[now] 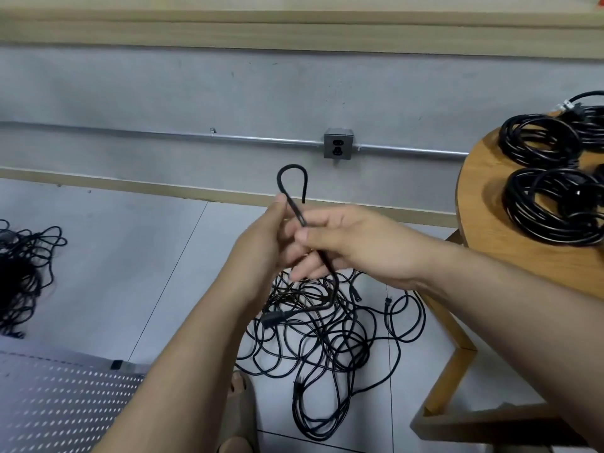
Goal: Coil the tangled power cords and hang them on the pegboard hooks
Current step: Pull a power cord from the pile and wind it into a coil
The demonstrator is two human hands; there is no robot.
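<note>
A grey tiled floor (130, 256) met a bare concrete wall (196, 86). At the right stood a round wooden table (483, 204), with glossy black coils (539, 142) lying flat on top. A perforated metal pegboard (58, 403) lay low at the left. Under the hands a loose tangle (327, 338) of thin black cords sprawled on the tiles, and a second heap (23, 266) sat far left. A metal pipe (163, 134) ran level along the wall into a square socket (338, 143). The left hand (271, 237) and right hand (353, 246) were touching, both pinching one cord (292, 165). It rose upright above them, bent into a narrow hooked loop. The rest of it dropped into the tangle.
</note>
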